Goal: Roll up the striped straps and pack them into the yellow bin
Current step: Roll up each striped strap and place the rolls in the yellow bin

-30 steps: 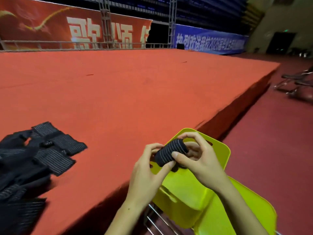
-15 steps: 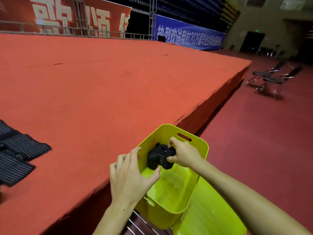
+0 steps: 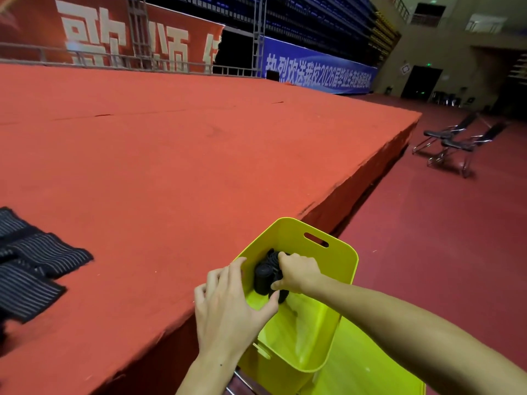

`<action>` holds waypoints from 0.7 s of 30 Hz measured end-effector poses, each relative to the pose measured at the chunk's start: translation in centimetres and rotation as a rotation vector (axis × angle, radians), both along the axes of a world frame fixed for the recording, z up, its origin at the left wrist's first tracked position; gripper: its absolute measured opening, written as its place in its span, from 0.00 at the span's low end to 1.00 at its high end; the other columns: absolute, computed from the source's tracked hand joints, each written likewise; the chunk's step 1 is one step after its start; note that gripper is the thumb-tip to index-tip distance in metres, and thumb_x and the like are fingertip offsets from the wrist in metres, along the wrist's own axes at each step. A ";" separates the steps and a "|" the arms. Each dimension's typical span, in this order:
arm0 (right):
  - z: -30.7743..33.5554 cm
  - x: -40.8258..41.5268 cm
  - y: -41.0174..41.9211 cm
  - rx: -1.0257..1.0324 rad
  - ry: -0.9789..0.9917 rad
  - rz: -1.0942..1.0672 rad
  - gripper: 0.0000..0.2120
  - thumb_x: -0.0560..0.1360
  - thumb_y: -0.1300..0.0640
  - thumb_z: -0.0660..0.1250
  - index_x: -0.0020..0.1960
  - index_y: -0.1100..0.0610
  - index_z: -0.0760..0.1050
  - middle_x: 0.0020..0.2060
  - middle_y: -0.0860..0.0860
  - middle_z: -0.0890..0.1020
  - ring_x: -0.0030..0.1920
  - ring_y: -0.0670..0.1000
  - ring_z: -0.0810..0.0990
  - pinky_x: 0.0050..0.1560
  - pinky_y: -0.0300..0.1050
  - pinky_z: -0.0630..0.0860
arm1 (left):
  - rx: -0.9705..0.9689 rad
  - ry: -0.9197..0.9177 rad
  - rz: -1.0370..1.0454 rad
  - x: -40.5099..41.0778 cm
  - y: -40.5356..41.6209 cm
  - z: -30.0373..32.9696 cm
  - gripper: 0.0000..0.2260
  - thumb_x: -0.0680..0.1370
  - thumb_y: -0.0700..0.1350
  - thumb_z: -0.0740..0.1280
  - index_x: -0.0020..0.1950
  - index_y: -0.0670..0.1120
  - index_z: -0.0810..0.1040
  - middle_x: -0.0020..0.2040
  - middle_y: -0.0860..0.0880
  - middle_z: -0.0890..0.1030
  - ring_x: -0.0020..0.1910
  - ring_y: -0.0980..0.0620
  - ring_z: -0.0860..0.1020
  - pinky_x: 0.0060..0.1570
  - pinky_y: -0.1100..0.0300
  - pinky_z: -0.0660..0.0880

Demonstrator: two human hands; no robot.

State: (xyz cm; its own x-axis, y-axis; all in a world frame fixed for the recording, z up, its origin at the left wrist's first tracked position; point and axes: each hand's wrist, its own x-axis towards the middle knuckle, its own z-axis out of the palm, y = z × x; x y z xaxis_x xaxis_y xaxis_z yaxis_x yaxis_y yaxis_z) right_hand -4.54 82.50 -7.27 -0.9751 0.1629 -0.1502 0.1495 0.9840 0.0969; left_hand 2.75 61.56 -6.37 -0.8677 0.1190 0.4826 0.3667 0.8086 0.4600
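The yellow bin (image 3: 336,255) stands against the edge of the red stage, at lower centre. Dark rolled straps (image 3: 263,276) lie packed at its far left corner. My right hand (image 3: 298,273) reaches inside the bin and grips one of the rolls. My left hand (image 3: 228,305) hovers at the bin's near left rim with fingers spread, its thumb pointing toward the rolls, holding nothing. Flat striped straps (image 3: 34,269) lie in a pile on the stage at the left edge of view.
The red carpeted stage (image 3: 185,155) fills the left and centre, its edge running diagonally beside the bin. A yellow lid or second bin (image 3: 365,374) lies below the bin. Folding chairs (image 3: 456,143) stand on the dark red floor at right. Banners and railings line the back.
The rolled strap went from both hands above the bin down into it. My left hand let go and opened; my right hand carried the roll in beside the others.
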 end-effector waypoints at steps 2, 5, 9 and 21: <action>-0.2 -0.2 -0.4 0.012 0.030 -0.004 0.33 0.74 0.35 0.76 0.65 0.57 0.71 0.60 0.55 0.83 0.61 0.61 0.84 0.46 0.49 0.71 | 0.004 -0.005 -0.003 0.1 0.0 0.0 0.37 0.69 0.75 0.66 0.70 0.54 0.77 0.56 0.58 0.81 0.59 0.51 0.79 0.54 0.49 0.74; -0.8 -0.3 -1.0 0.024 0.072 -0.013 0.31 0.74 0.36 0.76 0.62 0.57 0.71 0.59 0.55 0.84 0.60 0.61 0.85 0.45 0.49 0.71 | 0.008 -0.031 -0.009 0.0 -0.1 0.0 0.37 0.69 0.76 0.65 0.71 0.55 0.77 0.58 0.59 0.81 0.61 0.52 0.79 0.55 0.50 0.74; -1.3 -0.1 -1.0 0.011 0.072 -0.033 0.33 0.73 0.34 0.76 0.63 0.56 0.69 0.60 0.55 0.84 0.61 0.60 0.85 0.47 0.51 0.73 | 0.017 -0.033 -0.024 0.0 -0.1 -0.1 0.36 0.69 0.75 0.66 0.71 0.54 0.78 0.58 0.60 0.81 0.61 0.53 0.79 0.55 0.50 0.75; 5.0 2.4 -0.2 -0.128 0.136 -0.090 0.31 0.78 0.28 0.65 0.67 0.51 0.69 0.60 0.51 0.84 0.63 0.58 0.83 0.54 0.53 0.78 | 0.067 -0.095 -0.064 0.3 -0.6 0.6 0.33 0.70 0.74 0.66 0.71 0.59 0.75 0.55 0.64 0.79 0.60 0.56 0.78 0.55 0.54 0.74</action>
